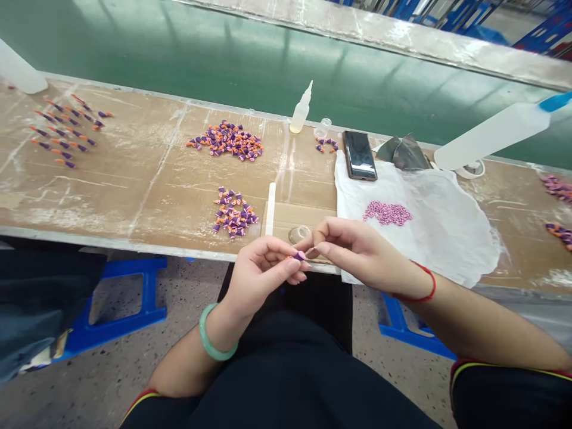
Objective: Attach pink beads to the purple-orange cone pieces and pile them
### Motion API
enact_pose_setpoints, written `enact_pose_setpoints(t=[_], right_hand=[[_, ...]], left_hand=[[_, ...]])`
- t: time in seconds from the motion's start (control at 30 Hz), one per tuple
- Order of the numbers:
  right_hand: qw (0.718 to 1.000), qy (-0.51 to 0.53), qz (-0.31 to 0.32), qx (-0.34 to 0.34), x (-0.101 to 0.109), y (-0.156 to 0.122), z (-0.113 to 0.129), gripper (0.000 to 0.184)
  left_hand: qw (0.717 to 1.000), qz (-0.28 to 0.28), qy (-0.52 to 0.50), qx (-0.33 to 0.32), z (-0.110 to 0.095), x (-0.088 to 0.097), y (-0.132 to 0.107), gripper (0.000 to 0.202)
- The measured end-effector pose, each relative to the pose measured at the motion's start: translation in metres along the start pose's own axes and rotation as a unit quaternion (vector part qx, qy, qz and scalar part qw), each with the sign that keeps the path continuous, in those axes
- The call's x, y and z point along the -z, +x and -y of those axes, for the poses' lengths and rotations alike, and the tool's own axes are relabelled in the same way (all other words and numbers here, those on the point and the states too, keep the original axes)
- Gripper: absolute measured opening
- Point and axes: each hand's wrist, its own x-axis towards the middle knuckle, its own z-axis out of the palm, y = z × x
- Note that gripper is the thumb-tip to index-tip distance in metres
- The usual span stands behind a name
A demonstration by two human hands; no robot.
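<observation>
— Where's the piece [298, 255]?
— Pinched in the left hand [263, 271] at the near table [134, 190] edge; the right hand [353, 247] pinches its end.
— Any advice?
— Probably grip lightly, hands steady, and press straight.

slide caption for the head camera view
Left hand and right hand pinch a small purple piece at the bench edge; pile of pieces, bottle and phone beyond.

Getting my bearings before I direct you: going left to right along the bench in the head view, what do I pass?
Rows of purple-orange sticks → big purple-orange pile → small dropper bottle → small vial → phone → pink pile → large white bottle. In front, the left hand pinches a purple piece.
</observation>
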Motion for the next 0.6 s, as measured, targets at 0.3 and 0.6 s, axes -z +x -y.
enact_pose_setpoints(t=[0.3,0.6], right_hand=[[0.997,-0.023,-0.034,0.066,-0.01,-0.016,0.02,0.014],[0.993,-0.059,-0.044,0.095,-0.011,-0.022,0.024,0.015]], left_hand=[[1.0,-0.024,0.007,-0.014,-0.003,-0.014,-0.014,0.037],[0.998,-0.016,0.032,-0.055,-0.005,-0.02,-0.019,0.033]])
